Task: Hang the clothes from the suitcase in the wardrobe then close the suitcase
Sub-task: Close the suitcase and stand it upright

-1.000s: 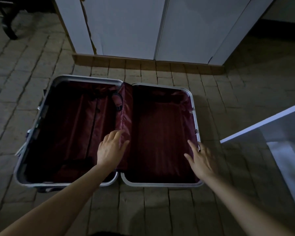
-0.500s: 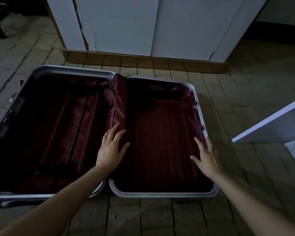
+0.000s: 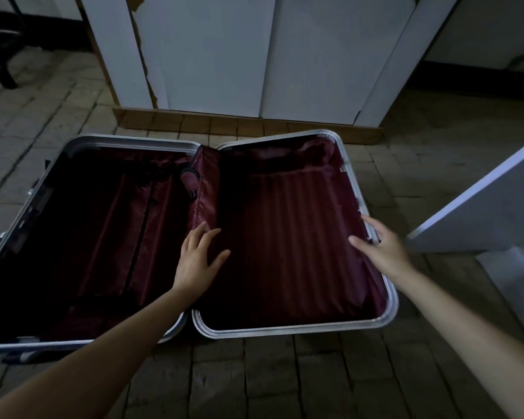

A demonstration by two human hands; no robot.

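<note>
A silver-framed suitcase (image 3: 285, 329) lies open on the brick floor, showing dark red lining in both halves and no clothes inside. My left hand (image 3: 197, 258) rests flat with straight fingers on the lining by the centre hinge. My right hand (image 3: 381, 249) grips the outer rim of the right half, thumb inside and fingers over the edge. The right half is tilted up a little off the floor. The white wardrobe (image 3: 212, 55) stands just behind the suitcase with its front doors shut.
A white panel, like an open door (image 3: 481, 207), juts in from the right close to my right arm. A dark furniture leg (image 3: 3, 71) stands at the far left. Brick floor (image 3: 315, 382) surrounds the suitcase.
My right hand has closed round the right rim, and that half has begun to rise from the floor. My left hand stays on the lining. The view has moved closer.
</note>
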